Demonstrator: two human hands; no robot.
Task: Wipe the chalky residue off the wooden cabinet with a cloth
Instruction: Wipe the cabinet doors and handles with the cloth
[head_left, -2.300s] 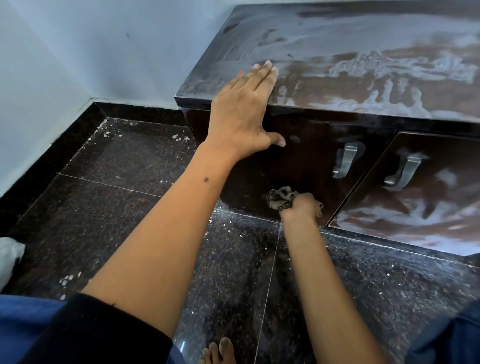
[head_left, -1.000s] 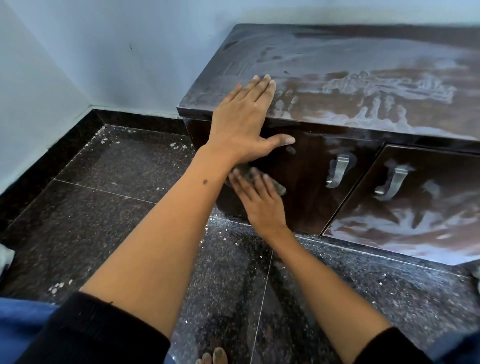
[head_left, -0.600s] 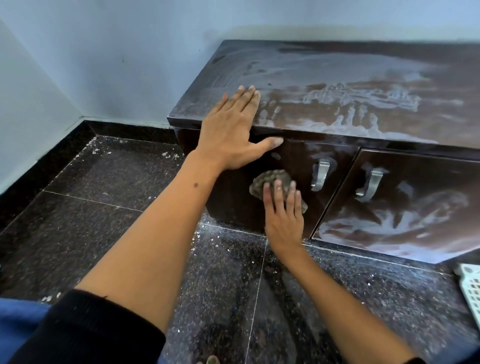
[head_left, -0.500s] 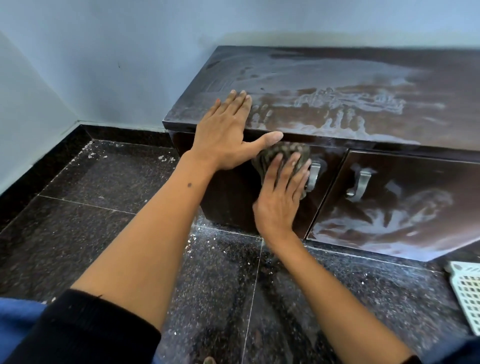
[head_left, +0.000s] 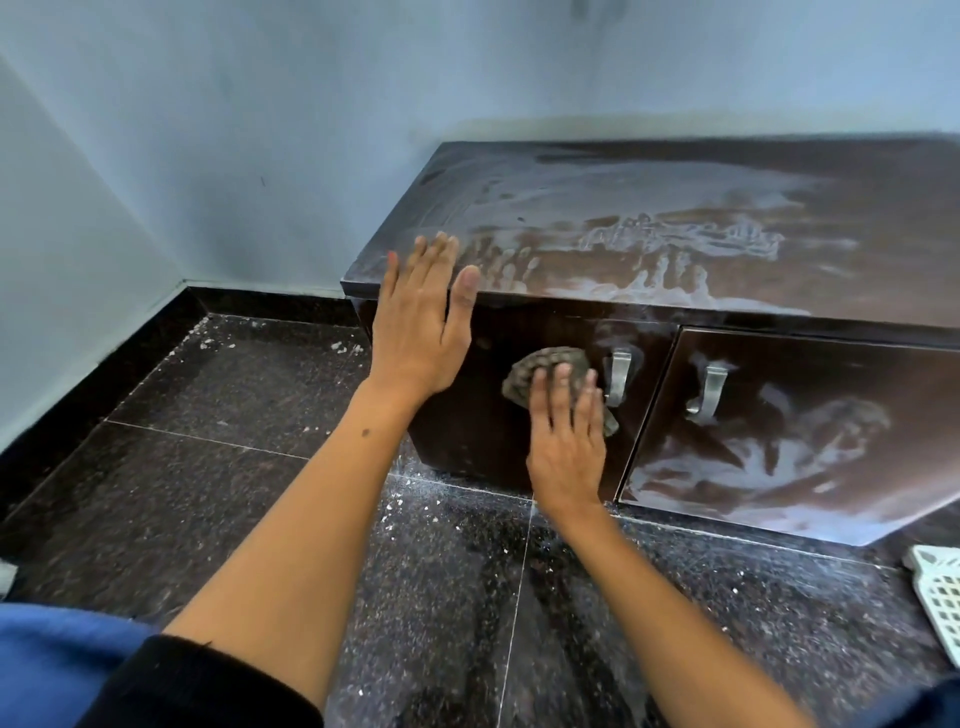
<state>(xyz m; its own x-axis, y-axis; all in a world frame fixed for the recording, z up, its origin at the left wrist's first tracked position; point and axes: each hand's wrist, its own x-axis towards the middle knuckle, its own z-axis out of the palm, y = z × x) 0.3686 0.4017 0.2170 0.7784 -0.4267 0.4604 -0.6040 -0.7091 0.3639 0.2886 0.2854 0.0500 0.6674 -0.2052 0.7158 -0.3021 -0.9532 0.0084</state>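
Cabinet (head_left: 675, 249): dark wood, low, against the wall; top and right door (head_left: 789, 441) streaked with white residue (head_left: 675, 239). Cloth (head_left: 545, 366): grey, bunched, on the left door beside its handle (head_left: 618, 376), under the right hand (head_left: 566, 441); grip released, straight fingers pressing it flat. Left hand (head_left: 421, 332): fingers straight, palm at the cabinet's front top edge. White basket (head_left: 940, 597) on the floor at right.
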